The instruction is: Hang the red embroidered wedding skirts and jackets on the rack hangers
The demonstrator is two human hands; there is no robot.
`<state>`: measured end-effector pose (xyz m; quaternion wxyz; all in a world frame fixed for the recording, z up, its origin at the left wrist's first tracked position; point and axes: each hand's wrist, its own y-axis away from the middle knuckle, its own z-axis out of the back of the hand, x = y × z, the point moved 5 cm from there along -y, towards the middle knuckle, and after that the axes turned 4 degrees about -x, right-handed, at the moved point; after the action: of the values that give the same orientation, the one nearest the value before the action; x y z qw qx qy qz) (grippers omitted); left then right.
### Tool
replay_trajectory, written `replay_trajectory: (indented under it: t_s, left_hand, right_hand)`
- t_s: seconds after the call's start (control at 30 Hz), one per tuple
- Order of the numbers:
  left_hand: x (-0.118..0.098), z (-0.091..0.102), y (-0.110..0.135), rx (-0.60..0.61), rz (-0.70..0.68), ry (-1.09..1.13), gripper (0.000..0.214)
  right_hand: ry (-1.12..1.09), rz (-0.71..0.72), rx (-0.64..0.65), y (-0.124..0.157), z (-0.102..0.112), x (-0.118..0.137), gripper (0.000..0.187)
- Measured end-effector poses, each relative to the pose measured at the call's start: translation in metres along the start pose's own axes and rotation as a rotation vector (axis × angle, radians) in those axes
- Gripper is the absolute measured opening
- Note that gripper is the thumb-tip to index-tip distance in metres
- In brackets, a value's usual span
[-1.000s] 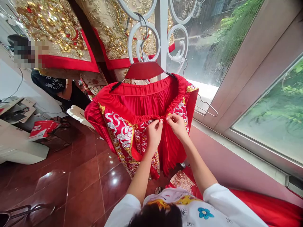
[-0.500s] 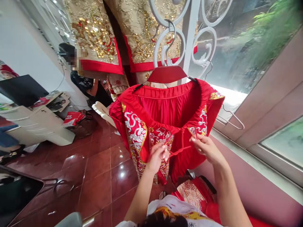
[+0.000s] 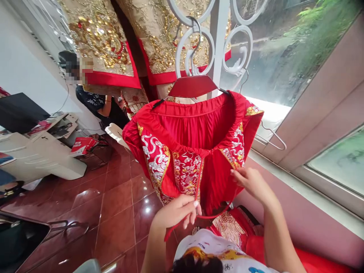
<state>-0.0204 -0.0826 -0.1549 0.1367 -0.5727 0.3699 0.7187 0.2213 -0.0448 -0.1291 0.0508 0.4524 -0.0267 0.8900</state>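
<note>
A red pleated skirt (image 3: 187, 131) with a gathered waist and silver-and-gold embroidered panels hangs in front of me from a red-topped hanger (image 3: 193, 87). A thin red cord (image 3: 212, 217) runs from the front of its waist and sags in a loop between my hands. Low at the front, my left hand (image 3: 179, 212) is closed on the cord, whose loose end dangles beneath the palm. My right hand (image 3: 253, 184) pinches the cord beside the right embroidered panel, thumb and finger together.
The hanger hooks onto a white scrolled metal frame (image 3: 217, 49), behind which hang gold-sequined garments (image 3: 99, 41). A wire hanger (image 3: 273, 138) is by the window. Red embroidered fabric (image 3: 230, 225) lies below. A person (image 3: 93, 102) stands beyond, near a cluttered desk (image 3: 42, 151).
My hands have moved apart. The left has dropped down and left, drawing the red cord into a longer, lower loop. The right stays near the right panel. The view has shifted slightly.
</note>
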Motion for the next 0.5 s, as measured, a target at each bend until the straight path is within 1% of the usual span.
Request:
replay_trajectory:
  t_s: [0.07, 0.13, 0.2, 0.27, 0.33, 0.37, 0.43, 0.5]
  left_hand:
    - [0.005, -0.017, -0.01, 0.085, -0.005, 0.022, 0.048]
    - [0.008, -0.03, -0.02, 0.079, -0.04, 0.063, 0.048]
    - [0.011, -0.036, -0.029, 0.038, -0.066, 0.115, 0.046]
    - [0.014, -0.04, -0.035, 0.014, -0.056, 0.151, 0.045]
    - [0.015, -0.04, -0.039, -0.027, -0.041, 0.178, 0.044]
    - [0.014, -0.038, -0.041, -0.069, -0.047, 0.21, 0.042]
    - [0.008, -0.032, -0.041, -0.178, -0.108, 0.307, 0.039]
    - [-0.001, -0.025, -0.039, -0.275, -0.204, 0.416, 0.05]
  right_hand:
    - [-0.192, -0.004, 0.118, 0.002, -0.027, 0.006, 0.043]
    - [-0.466, -0.005, 0.217, 0.007, -0.05, 0.017, 0.043]
    - [-0.711, -0.027, 0.253, 0.012, -0.065, 0.027, 0.042]
    - [-0.848, -0.062, 0.226, 0.016, -0.071, 0.032, 0.038]
    - [-0.9, -0.089, 0.19, 0.02, -0.074, 0.034, 0.033]
    - [-0.921, -0.097, 0.181, 0.021, -0.075, 0.035, 0.032]
    - [-0.983, -0.106, 0.176, 0.024, -0.076, 0.036, 0.029]
    - [-1.052, -0.121, 0.166, 0.025, -0.077, 0.036, 0.028]
